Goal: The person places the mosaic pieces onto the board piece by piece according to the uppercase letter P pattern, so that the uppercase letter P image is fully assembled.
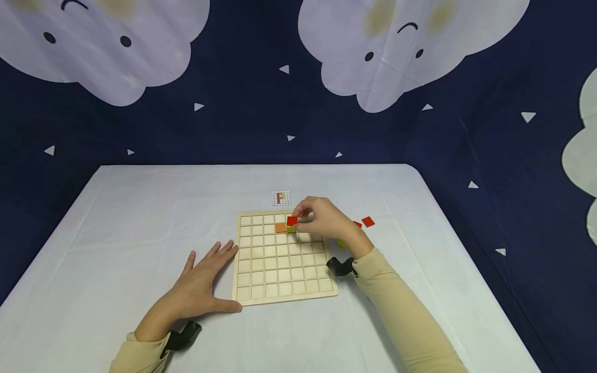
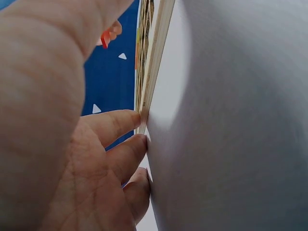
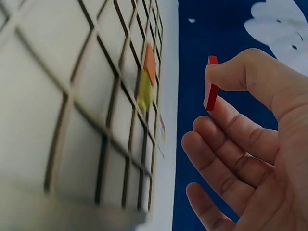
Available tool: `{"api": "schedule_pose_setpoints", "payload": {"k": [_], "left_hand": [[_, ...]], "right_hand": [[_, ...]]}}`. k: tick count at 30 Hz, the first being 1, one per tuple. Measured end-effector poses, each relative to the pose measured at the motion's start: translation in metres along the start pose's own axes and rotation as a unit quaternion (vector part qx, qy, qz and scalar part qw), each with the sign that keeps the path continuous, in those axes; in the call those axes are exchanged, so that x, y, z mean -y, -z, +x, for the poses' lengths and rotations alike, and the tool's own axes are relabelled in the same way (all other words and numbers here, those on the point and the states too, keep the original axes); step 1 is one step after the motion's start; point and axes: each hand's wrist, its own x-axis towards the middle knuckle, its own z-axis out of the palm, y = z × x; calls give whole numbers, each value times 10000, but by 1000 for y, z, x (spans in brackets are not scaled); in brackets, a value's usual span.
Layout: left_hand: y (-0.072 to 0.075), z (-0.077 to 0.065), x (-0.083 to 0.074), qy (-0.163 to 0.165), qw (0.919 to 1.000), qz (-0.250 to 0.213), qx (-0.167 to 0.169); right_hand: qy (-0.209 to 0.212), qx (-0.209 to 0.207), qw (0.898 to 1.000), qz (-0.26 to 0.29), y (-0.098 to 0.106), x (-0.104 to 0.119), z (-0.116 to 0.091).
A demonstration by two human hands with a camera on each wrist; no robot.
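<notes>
A wooden grid board [image 1: 276, 264] lies flat on the white table. An orange square tile [image 1: 280, 228] sits in one of its upper cells, and a yellow tile [image 3: 145, 91] lies beside it. Between thumb and forefinger, my right hand [image 1: 326, 220] pinches a red square tile [image 1: 292, 221], held above the board in the right wrist view. Its other fingers are loosely bent. My left hand [image 1: 198, 287] is spread along the board's left side, with fingertips [image 2: 131, 117] at the edge and the thumb at the near left corner.
Just beyond the board lies a small printed grid card [image 1: 281, 198] with a coloured pattern. To the right are a loose red tile [image 1: 368, 221], another partly hidden red one and a yellow tile [image 1: 342, 243] by the right wrist. A dark blue cloud-patterned backdrop [image 1: 242, 124] hangs behind the table.
</notes>
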Motion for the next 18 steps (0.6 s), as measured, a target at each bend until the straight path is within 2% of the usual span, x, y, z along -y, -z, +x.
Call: {"api": "schedule_pose_setpoints", "payload": {"k": [7,18], "left_hand": [[-1,1,1,-24,10000,32,1],[-2,1,1,-31,10000,53,-34]], "right_hand": [[139,147,9995,-256,-17,10,11],[167,617,9948,-788,-30,22,33]]}}
